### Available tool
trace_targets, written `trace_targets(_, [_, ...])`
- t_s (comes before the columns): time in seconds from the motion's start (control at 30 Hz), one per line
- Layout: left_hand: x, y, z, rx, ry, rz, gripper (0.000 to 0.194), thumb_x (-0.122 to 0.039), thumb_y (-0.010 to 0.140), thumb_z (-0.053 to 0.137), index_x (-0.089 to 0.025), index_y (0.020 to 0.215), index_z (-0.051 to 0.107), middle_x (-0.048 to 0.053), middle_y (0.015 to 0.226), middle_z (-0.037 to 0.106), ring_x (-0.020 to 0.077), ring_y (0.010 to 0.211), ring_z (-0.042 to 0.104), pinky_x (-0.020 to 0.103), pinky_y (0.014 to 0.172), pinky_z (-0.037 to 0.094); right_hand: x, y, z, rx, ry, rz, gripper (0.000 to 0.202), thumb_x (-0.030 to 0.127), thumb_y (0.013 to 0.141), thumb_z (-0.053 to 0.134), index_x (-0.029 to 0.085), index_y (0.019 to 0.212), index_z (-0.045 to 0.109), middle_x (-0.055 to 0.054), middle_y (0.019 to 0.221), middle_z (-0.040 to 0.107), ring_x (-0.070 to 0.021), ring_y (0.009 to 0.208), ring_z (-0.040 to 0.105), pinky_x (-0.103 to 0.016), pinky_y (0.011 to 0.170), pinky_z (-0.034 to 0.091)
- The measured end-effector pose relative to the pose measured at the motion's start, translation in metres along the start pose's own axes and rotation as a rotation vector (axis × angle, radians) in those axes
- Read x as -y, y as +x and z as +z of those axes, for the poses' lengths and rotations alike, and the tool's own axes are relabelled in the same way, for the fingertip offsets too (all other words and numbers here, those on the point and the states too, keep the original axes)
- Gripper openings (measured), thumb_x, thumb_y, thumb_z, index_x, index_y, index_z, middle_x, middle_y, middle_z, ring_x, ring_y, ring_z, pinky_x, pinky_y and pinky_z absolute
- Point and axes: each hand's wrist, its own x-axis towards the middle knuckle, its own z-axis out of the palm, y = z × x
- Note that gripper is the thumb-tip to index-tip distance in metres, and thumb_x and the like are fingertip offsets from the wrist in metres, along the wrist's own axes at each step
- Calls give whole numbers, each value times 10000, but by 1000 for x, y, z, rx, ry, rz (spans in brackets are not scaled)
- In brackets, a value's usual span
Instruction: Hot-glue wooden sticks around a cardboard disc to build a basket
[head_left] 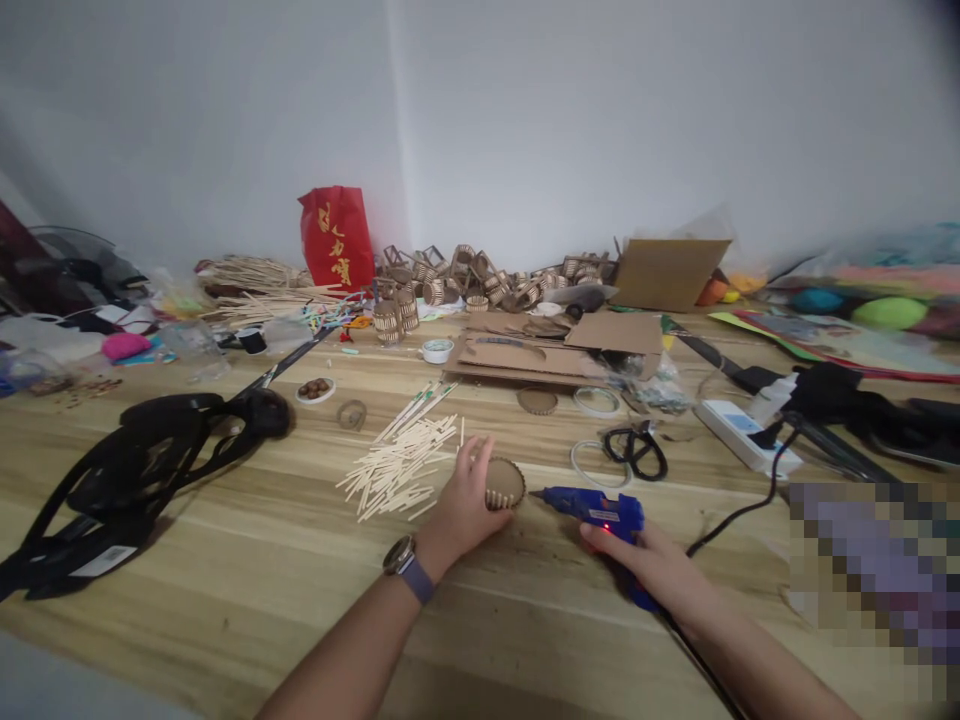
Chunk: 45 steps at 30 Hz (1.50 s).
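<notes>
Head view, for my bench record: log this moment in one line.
left hand: at round cardboard piece | right hand: gripping blue glue gun, red light lit | nozzle: toward piece, apart | sticks: loose pile beside left hand

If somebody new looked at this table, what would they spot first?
Probably the bright red bag with gold writing, standing at the back, left of the middle. Then the blue glue gun in the right grip, its tip pointing toward the round piece beside the left grip.
</notes>
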Motion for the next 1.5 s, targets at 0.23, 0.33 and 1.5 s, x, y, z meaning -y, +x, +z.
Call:
trace_targets(0.23, [-1,0,0,2,6,-6,971,-154,642,730,-196,1455,201,155,1499,214,307,1403,248,462,1147,286,0,1,4,72,-196,-175,506,622,687,619,215,957,751,-29,908,767,-281,891,683,-341,803,540])
trace_targets(0.33, [0,0,0,-2,4,1,970,-161,646,732,-207,1456,201,145,1498,220,304,1405,247,459,1151,281,1,-2,7,96,-226,-199,515,612,715,587,208,991,749,-41,946,768,-289,912,687,-351,832,539])
trace_targets(1.5, [-2,-1,-1,2,6,-3,952,-168,649,720,-201,1456,217,151,1502,220,313,1398,264,458,1141,299,11,-8,18,106,-275,-275,427,519,729,552,177,915,728,-105,919,769,-301,853,704,-401,795,555])
